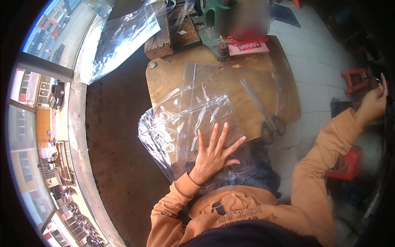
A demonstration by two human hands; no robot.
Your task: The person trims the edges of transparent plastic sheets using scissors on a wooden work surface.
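My left hand [216, 150] lies flat with its fingers spread on a clear plastic sheet [205, 117], pressing it against the wooden board [162, 82]. The sheet is creased and shiny, and its left side hangs past the board's edge. To the right of that hand, scissors [269, 123] with dark handles lie with their blades pointing away from me. Far out to the right, my right hand [371, 103] is raised off the board with its fingers bent, near a dark object at the picture's rim. It seems to pinch something small that I cannot make out.
Beyond the board stands a green metal machine [212, 18] beside a wooden block [158, 43] and a pink packet [249, 47]. Another shiny plastic sheet [123, 41] lies at the far left. Red stools [347, 162] stand on the tiled floor [290, 74] at right.
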